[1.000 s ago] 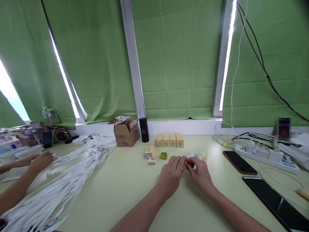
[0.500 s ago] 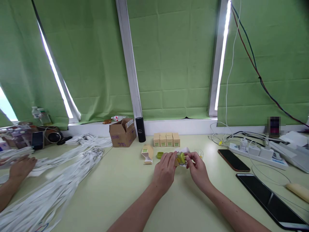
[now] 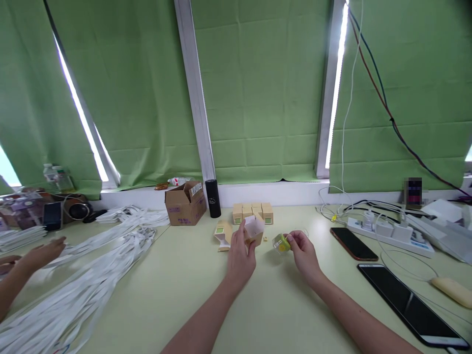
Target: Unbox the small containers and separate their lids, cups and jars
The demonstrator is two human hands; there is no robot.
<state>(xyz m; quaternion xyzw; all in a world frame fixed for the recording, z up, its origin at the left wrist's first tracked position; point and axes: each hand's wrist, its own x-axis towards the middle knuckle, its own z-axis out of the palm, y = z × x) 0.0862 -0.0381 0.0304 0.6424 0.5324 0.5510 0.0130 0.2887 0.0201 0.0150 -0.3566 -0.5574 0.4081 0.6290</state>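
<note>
My left hand point(image 3: 240, 258) is closed around a small brown cardboard box point(image 3: 255, 228), tilted, its white inside showing. Between the fingertips of my right hand point(image 3: 305, 255) is a small clear container with a yellow-green top point(image 3: 281, 244), held just to the right of the box. Left of my left hand lies another opened small cardboard box point(image 3: 222, 233) with a green label. A tiny yellow piece point(image 3: 265, 239) rests on the table between my hands. Behind them stands a row of several closed small boxes point(image 3: 268, 215), partly covered by the held box.
White straps point(image 3: 110, 275) spread over the left side, near a co-worker's hands point(image 3: 44, 253). At the back are a larger carton point(image 3: 185, 204) and a black cylinder point(image 3: 213, 198). To the right lie a phone point(image 3: 354, 244), a tablet point(image 3: 409, 302) and a power strip point(image 3: 389, 236) with cables.
My hands have moved apart. My left hand has shifted left and lifted the small box, turning its opening up; my right hand now holds the clear container away from it.
</note>
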